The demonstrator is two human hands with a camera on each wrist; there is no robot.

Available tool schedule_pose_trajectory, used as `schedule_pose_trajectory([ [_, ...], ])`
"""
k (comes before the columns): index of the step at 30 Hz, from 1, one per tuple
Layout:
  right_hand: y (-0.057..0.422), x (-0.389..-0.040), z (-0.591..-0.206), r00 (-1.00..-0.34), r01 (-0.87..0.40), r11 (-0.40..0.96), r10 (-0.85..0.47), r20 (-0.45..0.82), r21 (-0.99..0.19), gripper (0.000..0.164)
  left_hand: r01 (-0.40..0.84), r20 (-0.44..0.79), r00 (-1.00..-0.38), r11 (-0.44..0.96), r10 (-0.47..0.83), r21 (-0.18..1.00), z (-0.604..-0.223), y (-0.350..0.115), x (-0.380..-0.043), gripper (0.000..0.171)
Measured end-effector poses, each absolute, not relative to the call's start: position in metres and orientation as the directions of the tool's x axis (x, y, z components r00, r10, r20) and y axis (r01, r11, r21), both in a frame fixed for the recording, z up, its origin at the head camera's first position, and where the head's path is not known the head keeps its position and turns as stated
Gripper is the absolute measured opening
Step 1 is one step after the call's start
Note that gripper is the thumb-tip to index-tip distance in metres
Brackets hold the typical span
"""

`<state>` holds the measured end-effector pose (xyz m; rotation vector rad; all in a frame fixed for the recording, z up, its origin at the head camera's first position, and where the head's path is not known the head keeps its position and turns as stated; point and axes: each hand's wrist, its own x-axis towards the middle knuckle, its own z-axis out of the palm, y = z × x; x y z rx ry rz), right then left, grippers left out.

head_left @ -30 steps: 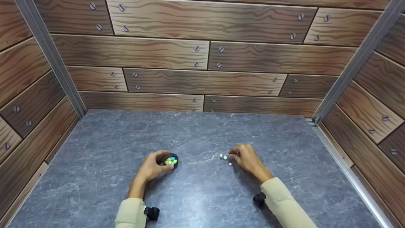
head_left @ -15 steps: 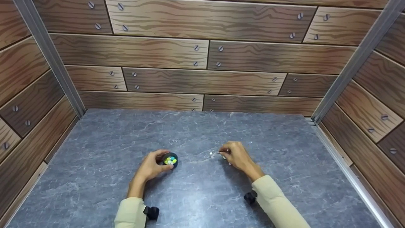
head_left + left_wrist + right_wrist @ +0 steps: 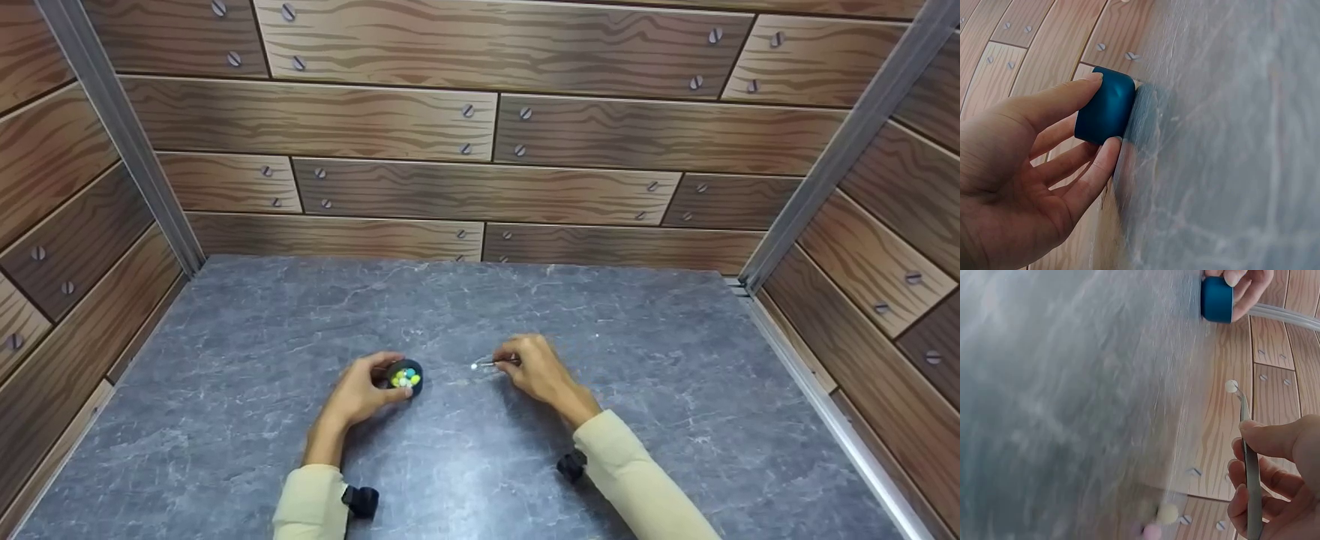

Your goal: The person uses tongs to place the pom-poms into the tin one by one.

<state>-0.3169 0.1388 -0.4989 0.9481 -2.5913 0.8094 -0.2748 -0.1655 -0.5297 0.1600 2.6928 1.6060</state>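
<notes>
With the blue cup [image 3: 1109,109] as landmark, the change lies to its right: the right hand [image 3: 541,373], pinching tweezers [image 3: 1253,489], has moved closer to the cup, bringing along the white bead [image 3: 1231,386] at their tips. The cup stays put, gripped between the left hand's [image 3: 364,394] thumb and fingers, opening up, with yellow, white and blue beads [image 3: 405,378] inside. A cream bead [image 3: 1167,513] and a pink bead [image 3: 1152,531] lie farther right of the cup. The white bead seems in mid-transfer, near the cup but outside it.
</notes>
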Motion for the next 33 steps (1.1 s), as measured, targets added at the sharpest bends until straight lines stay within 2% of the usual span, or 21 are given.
schedule_pose_trajectory([
  [13,0.12,-0.313,-0.502,-0.757,-0.654,0.623,-0.528,0.386,-0.43,0.009,0.049,0.009,-0.996,0.486,0.084,0.873,-0.525,-0.166,-0.273,0.055],
  [33,0.079,-0.312,-0.492,-0.711,-0.704,0.591,-0.581,0.397,-0.395,0.008,0.082,0.04,-0.994,0.472,0.099,0.878,-0.524,-0.165,-0.274,0.054],
])
